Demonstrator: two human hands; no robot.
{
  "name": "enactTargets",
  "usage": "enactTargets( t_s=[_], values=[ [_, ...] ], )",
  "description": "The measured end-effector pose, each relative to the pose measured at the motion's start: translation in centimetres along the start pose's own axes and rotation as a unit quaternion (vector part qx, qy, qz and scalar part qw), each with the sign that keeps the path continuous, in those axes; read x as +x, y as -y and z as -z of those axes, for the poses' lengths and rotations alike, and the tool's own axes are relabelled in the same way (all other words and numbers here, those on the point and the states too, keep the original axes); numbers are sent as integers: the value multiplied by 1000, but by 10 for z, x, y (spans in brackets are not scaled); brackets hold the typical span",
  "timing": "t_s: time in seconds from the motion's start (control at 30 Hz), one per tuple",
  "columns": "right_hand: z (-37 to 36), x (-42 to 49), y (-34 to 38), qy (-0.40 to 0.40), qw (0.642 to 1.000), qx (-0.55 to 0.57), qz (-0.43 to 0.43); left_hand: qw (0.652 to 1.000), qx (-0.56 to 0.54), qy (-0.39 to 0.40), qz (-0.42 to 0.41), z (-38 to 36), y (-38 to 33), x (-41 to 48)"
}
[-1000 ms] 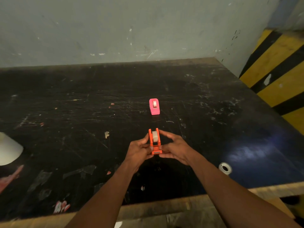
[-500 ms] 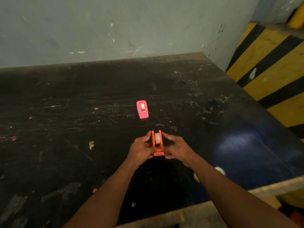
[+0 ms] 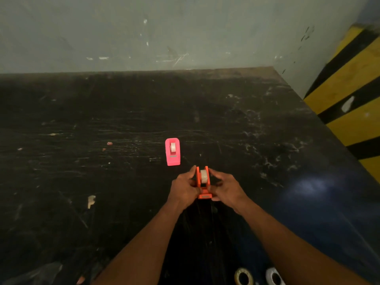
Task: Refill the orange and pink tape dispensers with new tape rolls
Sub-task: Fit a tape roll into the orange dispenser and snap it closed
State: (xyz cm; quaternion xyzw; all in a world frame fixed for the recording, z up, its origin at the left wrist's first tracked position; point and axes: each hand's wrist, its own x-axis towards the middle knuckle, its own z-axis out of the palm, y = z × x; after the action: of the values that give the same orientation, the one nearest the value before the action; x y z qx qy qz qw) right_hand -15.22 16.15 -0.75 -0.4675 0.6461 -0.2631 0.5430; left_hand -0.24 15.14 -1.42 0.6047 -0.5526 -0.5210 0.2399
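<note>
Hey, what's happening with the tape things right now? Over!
Both hands, left and right, grip the orange dispenser, roll inside. Pink dispenser beyond, untouched. Nothing in the way.

The worktop (image 3: 102, 182) is a dark, nearly black board, matt over most of its face and scuffed all over with pale scratches, whitish smears and small stuck scraps; at the right a patch gives back a soft bluish sheen. Its far edge shows bare brown wood. The pink dispenser (image 3: 172, 152) looks like smooth moulded plastic with a slight gloss, and carries a pale, translucent roll. The orange dispenser (image 3: 203, 188) is the same kind of smooth plastic, its tape roll (image 3: 204, 176) whitish and faintly shiny. The wall (image 3: 164, 33) behind is dull grey-green paint, chipped and marked. The yellow and black striped surface (image 3: 353, 95) is painted, worn and flaking.
</note>
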Motion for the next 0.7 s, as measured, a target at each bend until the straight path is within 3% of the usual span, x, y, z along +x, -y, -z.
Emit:
enactTargets(
  t_s=[0.4, 0.7],
  values=[
    [17, 117, 22, -79, 994, -73, 8, 988, 150, -32, -30, 13, -29, 117],
    [19, 161, 17, -96, 990, -105, 14, 982, 185, -28, -7, 14, -26, 165]
  ],
)
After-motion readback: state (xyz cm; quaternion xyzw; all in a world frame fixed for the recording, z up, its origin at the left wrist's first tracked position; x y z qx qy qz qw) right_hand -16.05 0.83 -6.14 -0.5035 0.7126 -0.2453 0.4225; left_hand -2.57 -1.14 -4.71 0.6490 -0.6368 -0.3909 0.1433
